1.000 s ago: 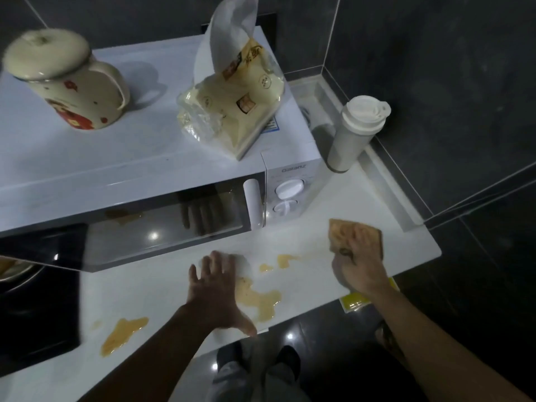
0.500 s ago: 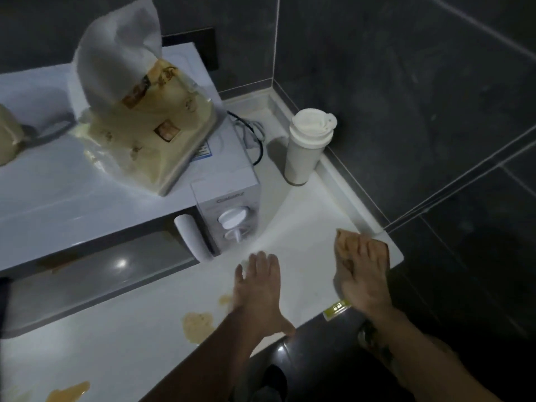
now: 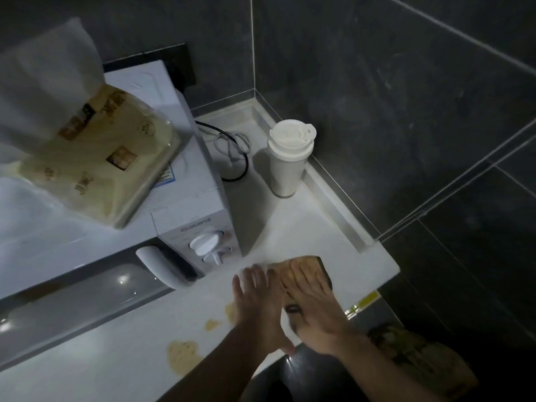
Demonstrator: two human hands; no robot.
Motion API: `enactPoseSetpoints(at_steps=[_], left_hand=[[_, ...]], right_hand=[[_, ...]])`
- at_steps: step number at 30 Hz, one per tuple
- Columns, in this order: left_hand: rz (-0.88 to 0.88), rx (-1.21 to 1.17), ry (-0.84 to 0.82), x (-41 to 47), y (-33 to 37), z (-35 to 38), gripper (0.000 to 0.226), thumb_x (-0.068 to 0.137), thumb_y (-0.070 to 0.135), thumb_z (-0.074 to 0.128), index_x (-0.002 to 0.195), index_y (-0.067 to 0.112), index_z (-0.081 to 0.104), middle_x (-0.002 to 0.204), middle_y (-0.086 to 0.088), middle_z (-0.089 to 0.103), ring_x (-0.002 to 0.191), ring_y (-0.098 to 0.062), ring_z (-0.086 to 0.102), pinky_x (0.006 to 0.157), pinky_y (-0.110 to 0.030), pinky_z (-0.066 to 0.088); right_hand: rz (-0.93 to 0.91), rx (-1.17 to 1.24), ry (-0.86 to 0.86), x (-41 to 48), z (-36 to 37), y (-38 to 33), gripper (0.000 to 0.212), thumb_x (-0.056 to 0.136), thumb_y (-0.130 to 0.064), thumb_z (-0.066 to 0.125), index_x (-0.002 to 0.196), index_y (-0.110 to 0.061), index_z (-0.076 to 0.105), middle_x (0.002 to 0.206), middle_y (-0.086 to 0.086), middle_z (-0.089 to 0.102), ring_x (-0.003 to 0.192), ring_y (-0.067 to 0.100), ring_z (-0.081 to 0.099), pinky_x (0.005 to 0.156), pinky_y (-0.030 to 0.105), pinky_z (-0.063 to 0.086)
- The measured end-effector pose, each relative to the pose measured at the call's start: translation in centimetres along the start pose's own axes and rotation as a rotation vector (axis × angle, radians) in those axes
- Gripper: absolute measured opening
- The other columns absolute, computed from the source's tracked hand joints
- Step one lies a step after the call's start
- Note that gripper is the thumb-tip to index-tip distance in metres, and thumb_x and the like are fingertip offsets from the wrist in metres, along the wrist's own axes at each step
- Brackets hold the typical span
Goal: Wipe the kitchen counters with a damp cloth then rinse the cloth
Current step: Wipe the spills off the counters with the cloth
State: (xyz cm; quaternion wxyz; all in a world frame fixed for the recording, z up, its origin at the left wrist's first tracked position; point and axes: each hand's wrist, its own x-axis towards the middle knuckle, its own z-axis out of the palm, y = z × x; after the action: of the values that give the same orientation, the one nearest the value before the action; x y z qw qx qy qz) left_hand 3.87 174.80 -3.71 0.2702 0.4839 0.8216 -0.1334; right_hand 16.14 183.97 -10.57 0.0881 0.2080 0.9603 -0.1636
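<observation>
Dim kitchen corner here. The cloth [image 3: 311, 261] is lying flat on the white counter [image 3: 319, 224], near its front edge and just right of the microwave [image 3: 191, 227]. The right hand [image 3: 313, 306] is on top of it with fingers stretched out straight, pressing down rather than grabbing it. The left hand [image 3: 258, 303] is flat on the bare counter right beside it, fingers also straight and spread, holding nothing. The two hands look like they touch or overlap at the thumbs, but it's a bit blurry so I can't tell for sure. A few brownish spills [image 3: 182, 355] sit on the counter to the left of the hands. Further back in the corner there's a white lidded cup [image 3: 290, 158] standing upright, with a coiled cord [image 3: 232, 152] next to it. A plastic-wrapped pack [image 3: 95, 158] sits on top of the microwave.
</observation>
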Motion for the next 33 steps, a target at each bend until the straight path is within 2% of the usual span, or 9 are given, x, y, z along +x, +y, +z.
enactPoseSetpoints(at_steps=[2,4,8,10,14,18,25,30,33], left_hand=[[0.022,-0.014,0.005,0.0,-0.9,-0.1,0.145,0.055,0.074,0.078,0.153,0.012,-0.009,0.162,-0.017,-0.006,0.149,-0.04,-0.004,0.119,-0.061,-0.004],[0.016,-0.042,0.009,0.0,-1.8,-0.2,0.145,0.055,0.073,0.079,0.153,0.012,-0.01,0.163,-0.014,-0.006,0.149,-0.038,-0.004,0.119,-0.061,-0.003],[0.026,-0.053,-0.002,-0.1,-1.9,-0.2,0.147,0.054,0.072,0.08,0.154,0.008,-0.006,0.161,-0.016,-0.006,0.149,-0.037,-0.004,0.12,-0.058,-0.003],[0.022,-0.048,0.003,0.1,-1.7,-0.1,0.148,0.052,0.075,0.079,0.154,0.008,-0.005,0.161,-0.017,-0.004,0.148,-0.037,-0.003,0.12,-0.058,-0.003],[-0.008,-0.021,-0.031,0.4,-1.4,0.0,0.153,0.048,0.075,0.081,0.153,0.006,-0.006,0.16,-0.019,-0.004,0.148,-0.041,-0.004,0.117,-0.06,-0.006],[-0.102,-0.052,0.027,1.7,-0.3,0.2,0.106,0.086,0.047,0.068,0.154,0.001,0.0,0.16,-0.025,0.005,0.148,-0.043,0.004,0.118,-0.059,-0.003],[-0.082,0.025,0.032,1.7,-0.1,0.4,0.157,0.047,0.072,0.084,0.152,0.004,-0.011,0.157,-0.021,-0.003,0.142,-0.045,0.009,0.117,-0.059,0.008],[-0.157,0.002,0.043,2.0,0.8,0.7,0.126,0.074,0.045,0.078,0.151,-0.002,-0.011,0.158,-0.026,-0.004,0.142,-0.047,0.011,0.117,-0.057,0.014],[-0.149,0.032,-0.024,1.7,1.0,0.2,0.133,0.071,0.044,0.083,0.152,0.003,-0.014,0.158,-0.025,-0.01,0.144,-0.048,0.005,0.118,-0.06,0.011]], right_hand=[[0.008,-0.004,0.023,0.2,-1.0,3.2,0.074,0.086,-0.04,0.019,0.153,-0.03,-0.011,0.158,-0.011,-0.021,0.147,0.014,-0.021,0.119,0.039,-0.014],[0.19,-0.041,0.094,2.5,-1.9,5.7,0.075,0.085,-0.044,0.016,0.154,-0.027,-0.008,0.161,-0.005,-0.013,0.149,0.022,-0.014,0.12,0.043,-0.011],[0.149,-0.045,0.137,10.2,-3.5,1.8,0.075,0.081,-0.044,0.028,0.149,-0.014,0.033,0.156,0.015,0.03,0.146,0.036,0.019,0.119,0.045,-0.003],[-0.015,-0.061,0.105,11.6,-3.4,0.7,0.075,0.08,-0.046,0.024,0.147,-0.016,0.038,0.157,0.013,0.028,0.148,0.032,0.016,0.119,0.043,-0.003],[-0.216,-0.073,0.08,7.8,-1.9,2.5,0.072,0.086,-0.04,0.03,0.154,-0.021,0.02,0.162,0.003,0.012,0.15,0.023,0.0,0.121,0.048,0.002],[-0.121,-0.04,0.123,10.8,-2.9,1.5,0.073,0.082,-0.045,0.028,0.15,-0.019,0.033,0.16,0.008,0.023,0.15,0.026,0.008,0.12,0.043,-0.001],[-0.141,-0.03,0.114,12.2,-3.5,1.0,0.069,0.083,-0.044,0.027,0.146,-0.019,0.039,0.158,0.008,0.027,0.149,0.027,0.01,0.121,0.044,0.006],[-0.131,-0.033,0.15,13.3,-4.0,0.4,0.068,0.079,-0.043,0.031,0.14,-0.016,0.048,0.15,0.011,0.04,0.144,0.031,0.026,0.117,0.045,0.009],[-0.133,-0.044,0.158,17.8,-5.1,-0.4,0.076,0.069,-0.039,0.033,0.14,-0.016,0.05,0.142,0.009,0.05,0.136,0.033,0.04,0.113,0.054,0.025]])
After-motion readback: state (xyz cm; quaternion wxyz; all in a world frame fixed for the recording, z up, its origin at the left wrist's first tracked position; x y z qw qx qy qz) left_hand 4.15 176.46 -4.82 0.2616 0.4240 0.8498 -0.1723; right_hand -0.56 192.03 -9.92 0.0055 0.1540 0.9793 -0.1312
